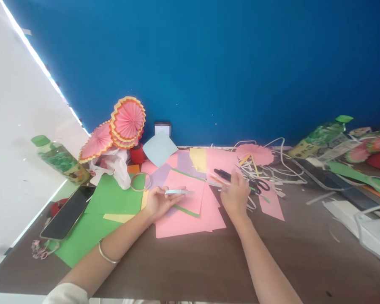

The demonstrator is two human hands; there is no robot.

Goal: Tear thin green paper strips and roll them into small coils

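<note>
My left hand [161, 202] is turned palm up over the paper, its thumb and fingers around a thin, pale blue and white object [176, 191] whose kind I cannot make out. Beneath it lies a pink sheet with green edges [190, 202], on top of larger pink paper [183, 228]. My right hand [236, 194] is curled palm down at the right edge of the paper; what its fingers pinch, if anything, is hidden. A black pen-like object [221, 174] shows beside its fingertips. Black-handled scissors [262, 185] lie just to its right.
Green paper [114, 198], a phone [68, 213] and a bottle [61, 160] are at the left. Folded paper rosettes [129, 120] stand at the back near a pale blue square [160, 148]. White cables [291, 169], another bottle [323, 135] and a white box [345, 217] occupy the right.
</note>
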